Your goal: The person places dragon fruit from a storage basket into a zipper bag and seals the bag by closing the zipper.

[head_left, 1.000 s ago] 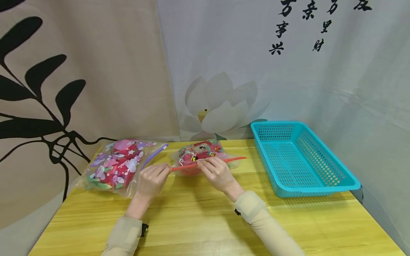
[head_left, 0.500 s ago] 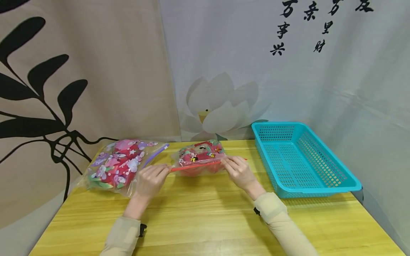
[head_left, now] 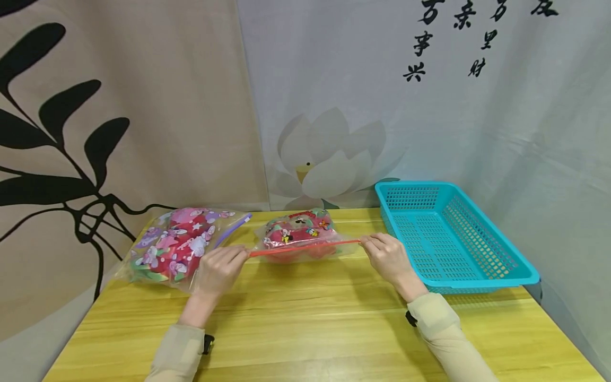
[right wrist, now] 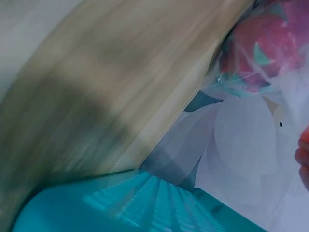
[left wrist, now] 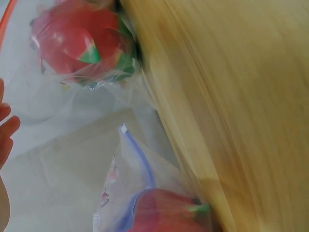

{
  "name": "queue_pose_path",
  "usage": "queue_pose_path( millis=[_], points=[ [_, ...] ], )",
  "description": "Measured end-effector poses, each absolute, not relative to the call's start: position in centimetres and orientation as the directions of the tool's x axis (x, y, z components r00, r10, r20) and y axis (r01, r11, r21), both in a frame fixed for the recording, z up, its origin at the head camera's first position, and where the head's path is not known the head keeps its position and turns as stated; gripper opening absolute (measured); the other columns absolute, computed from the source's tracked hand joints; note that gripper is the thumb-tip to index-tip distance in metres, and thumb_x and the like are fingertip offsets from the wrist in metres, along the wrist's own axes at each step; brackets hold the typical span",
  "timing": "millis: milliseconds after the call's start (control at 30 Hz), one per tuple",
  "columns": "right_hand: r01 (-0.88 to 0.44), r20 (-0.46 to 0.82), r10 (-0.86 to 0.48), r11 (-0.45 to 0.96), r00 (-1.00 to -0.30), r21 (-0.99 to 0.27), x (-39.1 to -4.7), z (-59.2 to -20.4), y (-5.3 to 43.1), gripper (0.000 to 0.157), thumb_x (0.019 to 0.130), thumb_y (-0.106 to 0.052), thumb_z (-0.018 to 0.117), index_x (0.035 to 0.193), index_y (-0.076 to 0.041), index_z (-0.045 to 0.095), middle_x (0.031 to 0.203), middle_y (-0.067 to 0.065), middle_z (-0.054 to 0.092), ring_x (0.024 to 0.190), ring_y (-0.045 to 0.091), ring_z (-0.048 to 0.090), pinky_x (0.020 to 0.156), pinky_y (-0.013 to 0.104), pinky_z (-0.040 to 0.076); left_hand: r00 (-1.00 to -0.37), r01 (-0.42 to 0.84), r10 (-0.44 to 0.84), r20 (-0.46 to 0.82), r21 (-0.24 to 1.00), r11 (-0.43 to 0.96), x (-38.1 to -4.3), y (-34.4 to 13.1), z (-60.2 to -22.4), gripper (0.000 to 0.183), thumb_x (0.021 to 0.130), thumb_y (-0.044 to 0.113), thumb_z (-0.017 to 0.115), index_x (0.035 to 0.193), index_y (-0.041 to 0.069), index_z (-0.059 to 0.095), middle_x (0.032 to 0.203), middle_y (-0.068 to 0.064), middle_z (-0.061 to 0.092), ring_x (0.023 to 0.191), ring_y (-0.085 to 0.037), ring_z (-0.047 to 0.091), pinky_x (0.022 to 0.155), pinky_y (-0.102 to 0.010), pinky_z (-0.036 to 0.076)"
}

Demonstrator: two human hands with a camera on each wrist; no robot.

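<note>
A clear zip bag (head_left: 300,233) with a red strip along its near edge lies mid-table; red and green items with printed cartoon figures show inside. My left hand (head_left: 219,270) pinches the left end of the red strip (head_left: 305,247). At the strip's right end, my right hand (head_left: 387,260) grips it, so the strip is stretched between both hands. Beside my left hand lies a second zip bag (head_left: 181,244), with a purple strip and red, pink and purple contents. In the left wrist view, only the fingertips (left wrist: 7,128) show at the edge.
A turquoise plastic basket (head_left: 448,239) stands on the right of the wooden table (head_left: 296,329), close to my right hand. Behind the table hangs a printed curtain (head_left: 191,106) with leaves, a flower and black characters.
My right hand has slid rightward along the red strip, from about its middle to its right end. My left hand still pinches the left end and has shifted slightly left.
</note>
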State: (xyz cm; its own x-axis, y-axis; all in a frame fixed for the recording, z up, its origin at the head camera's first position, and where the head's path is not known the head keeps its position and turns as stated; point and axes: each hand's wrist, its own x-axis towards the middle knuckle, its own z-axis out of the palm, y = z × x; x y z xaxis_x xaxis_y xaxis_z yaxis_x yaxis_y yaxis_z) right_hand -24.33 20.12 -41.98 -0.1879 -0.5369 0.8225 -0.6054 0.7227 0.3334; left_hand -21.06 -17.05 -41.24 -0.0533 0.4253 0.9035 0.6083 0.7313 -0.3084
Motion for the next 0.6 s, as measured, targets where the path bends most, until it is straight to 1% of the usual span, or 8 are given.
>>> queue_pose_path(
  millis=[67,167,300,400,500,600],
  points=[
    [-0.606,0.82,-0.539,0.722,-0.191,0.333,-24.1,-42.0,20.5,0.013,0.071,-0.01,0.072,0.081,-0.001,0.072,0.073,0.009,0.071,0.065,0.023,0.064,0.058,0.033,0.054,-0.055,0.618,0.429,0.902,-0.307,0.724,-21.1,-17.1,-41.3,0.029,0.092,0.015,0.051,0.07,0.004,0.067,0.069,-0.012,0.07,0.053,-0.025,0.064,0.047,-0.034,0.052],
    [-0.601,0.809,-0.561,0.713,-0.178,0.362,-23.7,-42.0,20.7,0.012,0.08,-0.013,0.066,0.082,-0.002,0.071,0.073,0.008,0.071,0.066,0.021,0.064,0.059,0.032,0.054,-0.06,0.625,0.438,0.897,-0.308,0.717,-21.2,-17.2,-41.3,0.03,0.093,0.016,0.051,0.071,0.004,0.067,0.069,-0.012,0.07,0.052,-0.025,0.064,0.047,-0.034,0.053],
    [-0.606,0.808,-0.571,0.697,-0.145,0.384,-23.4,-42.0,20.7,0.021,0.089,-0.015,0.057,0.083,-0.002,0.071,0.074,0.007,0.071,0.068,0.021,0.064,0.06,0.031,0.054,-0.05,0.633,0.448,0.893,-0.319,0.705,-21.3,-17.4,-41.4,0.029,0.092,0.017,0.051,0.071,0.004,0.067,0.068,-0.012,0.069,0.052,-0.024,0.064,0.047,-0.034,0.053],
    [-0.622,0.815,-0.566,0.683,-0.121,0.382,-23.2,-42.2,20.7,0.023,0.091,-0.016,0.054,0.082,-0.002,0.071,0.074,0.007,0.071,0.069,0.021,0.064,0.06,0.032,0.054,-0.035,0.646,0.462,0.886,-0.332,0.687,-21.3,-17.7,-41.6,0.028,0.092,0.016,0.052,0.071,0.005,0.067,0.068,-0.01,0.07,0.053,-0.024,0.064,0.048,-0.033,0.053],
    [-0.641,0.821,-0.561,0.669,-0.103,0.376,-23.1,-42.3,20.7,0.022,0.09,-0.015,0.056,0.081,-0.002,0.071,0.073,0.007,0.07,0.068,0.021,0.064,0.058,0.031,0.054,-0.026,0.666,0.487,0.873,-0.348,0.659,-21.3,-18.0,-41.7,0.028,0.092,0.016,0.052,0.071,0.006,0.066,0.067,-0.008,0.069,0.053,-0.022,0.064,0.049,-0.032,0.053],
    [-0.667,0.822,-0.562,0.648,-0.092,0.368,-22.9,-42.4,20.7,0.02,0.088,-0.015,0.058,0.081,-0.003,0.071,0.072,0.006,0.07,0.067,0.02,0.064,0.056,0.031,0.053,-0.021,0.693,0.514,0.858,-0.358,0.626,-21.0,-18.4,-41.6,0.032,0.094,0.022,0.051,0.07,0.007,0.066,0.065,-0.004,0.068,0.052,-0.018,0.063,0.047,-0.03,0.052]
  ],
)
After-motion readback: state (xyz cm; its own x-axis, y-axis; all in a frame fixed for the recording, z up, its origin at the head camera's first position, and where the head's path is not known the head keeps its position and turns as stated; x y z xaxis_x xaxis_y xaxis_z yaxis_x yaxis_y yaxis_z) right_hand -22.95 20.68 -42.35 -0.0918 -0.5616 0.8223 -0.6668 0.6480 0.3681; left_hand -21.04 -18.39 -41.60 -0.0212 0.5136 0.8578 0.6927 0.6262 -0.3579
